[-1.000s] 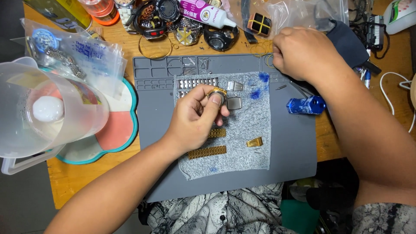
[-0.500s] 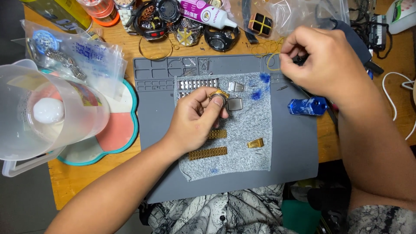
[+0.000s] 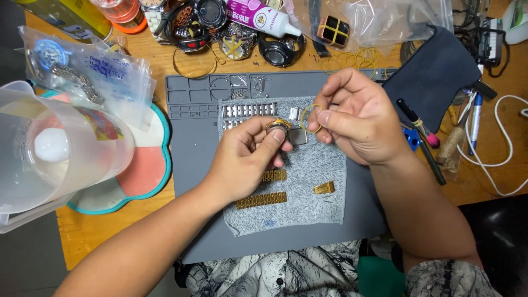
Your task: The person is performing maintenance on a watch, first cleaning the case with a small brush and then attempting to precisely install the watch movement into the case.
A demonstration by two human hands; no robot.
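A wooden table (image 3: 495, 165) carries a grey work mat (image 3: 192, 165), and on the mat lies a grey fuzzy cloth (image 3: 319, 187). At the left edge stands a clear plastic jug (image 3: 49, 154), partly over a flower-shaped tray (image 3: 148, 176) with a teal rim. A dark pouch (image 3: 440, 71) lies at the upper right, near the pens.

Above the cloth, the left hand (image 3: 242, 159) is closed around a small gold watch case (image 3: 278, 127), pinched between thumb and forefinger and held over the cloth's upper part. Just beside it, the right hand (image 3: 357, 121) grasps a thin yellowish ring (image 3: 309, 118), which looks like a rubber band, between thumb and fingertips; ring and case are close but apart.

On the cloth, a silver bracelet strip (image 3: 248, 109) lies along the top edge. Two gold bracelet pieces (image 3: 262, 199) lie below the left hand, one partly under it, and a small gold clasp (image 3: 324, 188) rests to their right.
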